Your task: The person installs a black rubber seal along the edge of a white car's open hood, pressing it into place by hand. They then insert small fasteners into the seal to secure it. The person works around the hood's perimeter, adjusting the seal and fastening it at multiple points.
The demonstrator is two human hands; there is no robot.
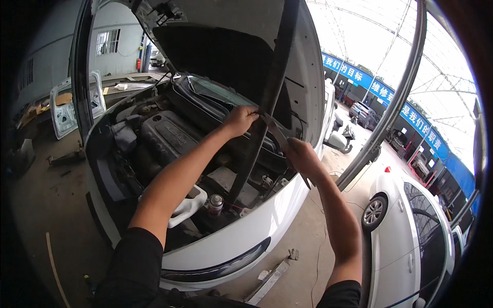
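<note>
A long dark strip [280,56] slants down in front of the raised hood and over the engine bay of a white car. My left hand [240,121] is closed at the strip's left edge, fingers pinched together about halfway along it. Just right of it, my right hand [303,156] is wrapped round a thin, curved grey strip [276,133]. One end of this grey strip meets the dark strip beside my left fingers; the other end shows below my right hand. Whether the two pieces are joined, I cannot tell.
A white plastic jug [188,206] and a spray can [215,205] stand at the front of the engine bay, by the engine cover [172,134]. A white car [395,246] is parked at right. A metal bar [269,281] and a cable lie on the floor. A bare door [77,105] stands far left.
</note>
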